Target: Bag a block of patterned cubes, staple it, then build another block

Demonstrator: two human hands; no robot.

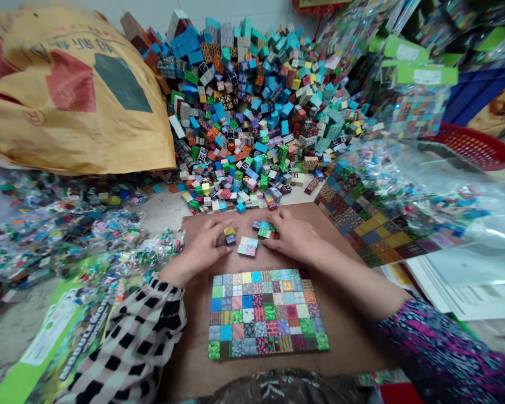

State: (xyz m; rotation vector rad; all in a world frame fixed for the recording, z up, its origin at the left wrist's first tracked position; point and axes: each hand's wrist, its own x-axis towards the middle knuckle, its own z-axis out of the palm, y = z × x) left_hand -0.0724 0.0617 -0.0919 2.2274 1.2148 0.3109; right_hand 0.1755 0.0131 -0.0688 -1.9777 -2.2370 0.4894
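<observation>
On a brown board (353,331), my left hand (200,247) curls its thumb and fingers around a small pair of printed cubes (229,234), yellow on top. Opposite it, my right hand (294,237) grips a few green and blue printed cubes (266,230) between thumb and fingers. Between the two hands lies a small square group of pale cubes (248,246), touched by neither. Nearer to me, a flat rectangle of printed cubes (269,314) is set in tight rows. Checked cloth covers my left forearm, purple patterned cloth my right.
Behind the board rises a large heap of loose cubes (252,123). A yellow sack (79,95) stands at left above small plastic packets (122,224). At right are a clear bag of cubes (370,219), a red basket (475,146) and green-topped packs (421,76).
</observation>
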